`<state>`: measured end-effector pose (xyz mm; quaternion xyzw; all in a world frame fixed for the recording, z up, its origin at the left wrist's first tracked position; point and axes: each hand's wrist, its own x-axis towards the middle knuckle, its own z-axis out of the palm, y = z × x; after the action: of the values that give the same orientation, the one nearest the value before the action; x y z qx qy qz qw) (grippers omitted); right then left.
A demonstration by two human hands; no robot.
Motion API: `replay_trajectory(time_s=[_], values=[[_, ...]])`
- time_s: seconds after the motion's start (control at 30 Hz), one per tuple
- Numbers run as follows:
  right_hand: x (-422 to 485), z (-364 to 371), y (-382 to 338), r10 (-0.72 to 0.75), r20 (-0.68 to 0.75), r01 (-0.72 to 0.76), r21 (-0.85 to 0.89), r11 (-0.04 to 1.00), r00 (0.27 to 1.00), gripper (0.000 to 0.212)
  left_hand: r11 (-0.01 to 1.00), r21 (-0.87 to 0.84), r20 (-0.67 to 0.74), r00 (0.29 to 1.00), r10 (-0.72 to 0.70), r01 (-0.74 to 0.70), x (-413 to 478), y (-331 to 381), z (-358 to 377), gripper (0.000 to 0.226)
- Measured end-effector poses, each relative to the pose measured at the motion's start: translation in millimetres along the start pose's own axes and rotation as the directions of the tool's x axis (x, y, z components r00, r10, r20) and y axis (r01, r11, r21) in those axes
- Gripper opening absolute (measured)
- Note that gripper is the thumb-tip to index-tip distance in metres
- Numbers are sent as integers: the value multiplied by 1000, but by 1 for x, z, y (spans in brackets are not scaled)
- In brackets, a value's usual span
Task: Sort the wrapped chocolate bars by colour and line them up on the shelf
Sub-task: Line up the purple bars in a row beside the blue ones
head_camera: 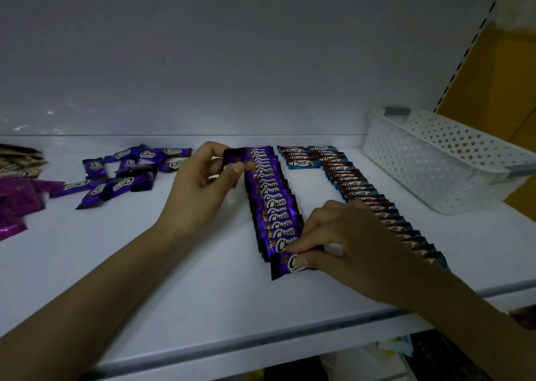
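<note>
A row of overlapping purple Choco bars (269, 204) runs from the back of the white shelf (174, 279) toward its front edge. My left hand (203, 183) pinches a purple bar (235, 157) at the far end of that row. My right hand (333, 241) pinches the nearest purple bar (285, 266) at the front end. To the right lies a long row of blue-and-brown bars (359, 192), partly hidden by my right hand. A short second stack of blue bars (298, 157) sits at the back. Loose purple bars (121, 175) lie scattered at the left.
A white perforated basket (443, 160) stands at the back right of the shelf. Magenta wrappers (17, 201) and beige bars (20, 160) lie at the far left edge. The shelf's front lip (290, 340) runs below my arms.
</note>
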<state>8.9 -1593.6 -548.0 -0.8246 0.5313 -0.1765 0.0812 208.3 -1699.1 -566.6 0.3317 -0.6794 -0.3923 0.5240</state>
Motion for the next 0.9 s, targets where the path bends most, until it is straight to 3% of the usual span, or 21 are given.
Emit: replay_trajectory(time_s=[0.37,0.67,0.77,0.9], values=[[7,5,-1,-21,-66,19,-31,999,998,22,999,4,42,999,32,-32,0,-1,2,11],[9,9,1,-27,-106,26,-10,1000,994,18,990,-120,44,997,-69,74,-1,4,4,26],[12,6,0,14,-226,11,108,994,974,21,955,-251,74,987,-146,160,-1,4,5,25],[27,1,-7,80,-458,25,219,975,885,15,919,-323,132,972,-194,227,-2,7,6,23]])
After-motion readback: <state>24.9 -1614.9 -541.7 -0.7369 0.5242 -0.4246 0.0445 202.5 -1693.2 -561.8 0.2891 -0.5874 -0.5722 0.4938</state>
